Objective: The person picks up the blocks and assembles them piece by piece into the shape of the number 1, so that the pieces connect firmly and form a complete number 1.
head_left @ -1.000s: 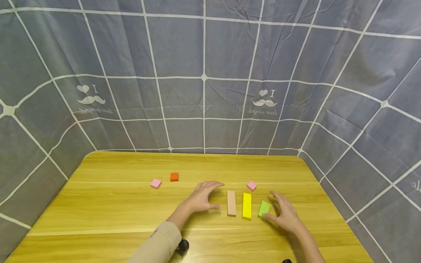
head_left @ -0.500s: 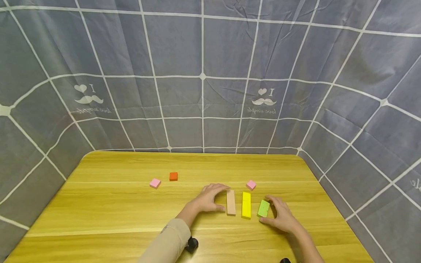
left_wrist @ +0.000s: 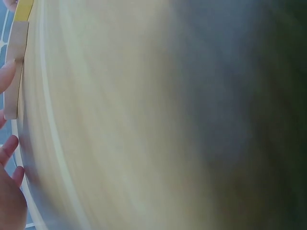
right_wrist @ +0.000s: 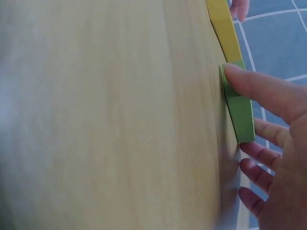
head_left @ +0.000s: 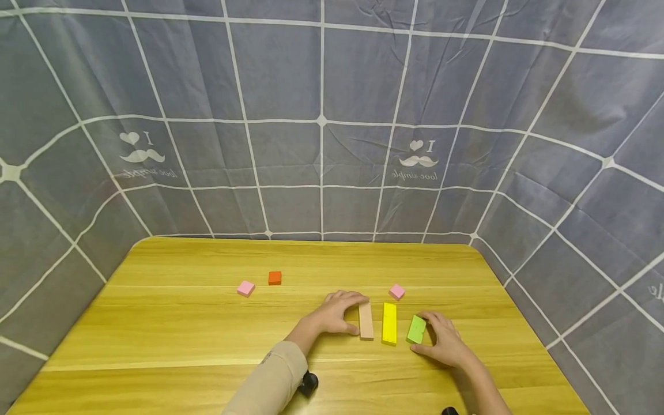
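In the head view my left hand point(head_left: 334, 314) is at the left side of a flat tan wooden block point(head_left: 365, 321). Its thumb is beside the block's near end and its fingertips reach the far end, with a wide gap between them. My right hand point(head_left: 443, 340) spans a short green block point(head_left: 416, 329), thumb at its near end and index finger at its far end. In the right wrist view the thumb point(right_wrist: 259, 88) overlaps the face of the green block. Between the two hands lies a long yellow block point(head_left: 389, 324), parallel to the tan one.
A small pink block point(head_left: 396, 292) lies just behind the yellow one. Farther left are another pink block point(head_left: 246, 289) and a red block point(head_left: 275, 278). The wooden table point(head_left: 155, 328) ends at a grey grid-patterned curtain point(head_left: 290, 155).
My left hand has moved right, up to the tan block. The right hand has drawn its thumb and index finger in around the green block's ends. The blocks have stayed put.
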A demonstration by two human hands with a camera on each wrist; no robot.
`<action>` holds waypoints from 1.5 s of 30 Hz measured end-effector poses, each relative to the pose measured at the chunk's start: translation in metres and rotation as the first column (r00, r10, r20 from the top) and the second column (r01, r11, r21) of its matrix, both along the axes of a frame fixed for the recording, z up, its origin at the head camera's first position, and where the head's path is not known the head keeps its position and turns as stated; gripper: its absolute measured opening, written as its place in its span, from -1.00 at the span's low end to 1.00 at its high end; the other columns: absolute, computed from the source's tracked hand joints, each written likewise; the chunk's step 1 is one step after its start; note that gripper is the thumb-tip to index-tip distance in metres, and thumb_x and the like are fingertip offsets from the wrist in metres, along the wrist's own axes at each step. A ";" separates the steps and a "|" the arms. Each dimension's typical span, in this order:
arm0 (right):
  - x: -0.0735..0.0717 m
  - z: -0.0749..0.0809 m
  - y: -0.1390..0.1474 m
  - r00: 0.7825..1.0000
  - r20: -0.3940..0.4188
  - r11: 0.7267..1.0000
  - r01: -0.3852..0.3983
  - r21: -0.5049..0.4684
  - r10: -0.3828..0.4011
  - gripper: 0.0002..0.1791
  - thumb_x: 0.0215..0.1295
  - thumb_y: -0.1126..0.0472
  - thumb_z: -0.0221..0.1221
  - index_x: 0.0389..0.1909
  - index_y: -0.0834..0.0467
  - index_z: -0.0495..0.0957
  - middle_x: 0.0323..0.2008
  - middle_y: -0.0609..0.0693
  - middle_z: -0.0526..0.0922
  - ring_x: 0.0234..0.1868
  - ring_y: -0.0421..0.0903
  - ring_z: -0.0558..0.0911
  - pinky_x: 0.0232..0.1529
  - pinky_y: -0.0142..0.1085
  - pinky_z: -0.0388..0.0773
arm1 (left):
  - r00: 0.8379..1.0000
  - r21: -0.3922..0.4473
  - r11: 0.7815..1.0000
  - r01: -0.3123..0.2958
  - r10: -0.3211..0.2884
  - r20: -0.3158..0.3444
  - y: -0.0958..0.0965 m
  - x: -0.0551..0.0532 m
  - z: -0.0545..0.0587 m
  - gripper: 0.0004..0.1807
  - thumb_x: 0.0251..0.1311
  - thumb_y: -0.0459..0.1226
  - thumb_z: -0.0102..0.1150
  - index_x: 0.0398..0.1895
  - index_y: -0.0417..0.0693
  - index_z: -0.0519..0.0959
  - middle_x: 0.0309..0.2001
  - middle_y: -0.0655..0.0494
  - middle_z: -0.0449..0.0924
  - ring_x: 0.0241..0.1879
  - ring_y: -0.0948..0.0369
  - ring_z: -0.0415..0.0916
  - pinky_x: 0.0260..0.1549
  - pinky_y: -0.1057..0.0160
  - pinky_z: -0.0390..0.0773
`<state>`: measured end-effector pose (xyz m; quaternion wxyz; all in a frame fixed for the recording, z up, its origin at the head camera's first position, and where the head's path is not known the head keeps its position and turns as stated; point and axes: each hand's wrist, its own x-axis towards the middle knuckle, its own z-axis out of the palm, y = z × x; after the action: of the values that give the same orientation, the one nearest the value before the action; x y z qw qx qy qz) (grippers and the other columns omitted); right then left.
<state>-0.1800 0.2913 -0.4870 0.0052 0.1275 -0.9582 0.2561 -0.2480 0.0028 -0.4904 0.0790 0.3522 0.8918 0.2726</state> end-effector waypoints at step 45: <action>-0.001 -0.004 0.002 1.000 0.009 1.000 0.020 0.011 -0.020 -0.21 -0.11 -0.10 0.36 0.13 0.19 0.36 0.05 0.15 0.39 0.06 0.21 0.33 0.01 0.21 0.22 | 0.999 0.208 0.977 0.036 -0.040 0.016 -0.024 -0.003 -0.006 -0.56 -0.16 -0.19 0.40 -0.11 -0.03 0.61 -0.16 0.19 0.57 -0.14 0.23 0.36 0.01 0.08 0.17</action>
<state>-0.1813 0.2929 -0.4906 0.0025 0.1168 -0.9608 0.2516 -0.2511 -0.0208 -0.4968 0.0558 0.3728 0.8508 0.3661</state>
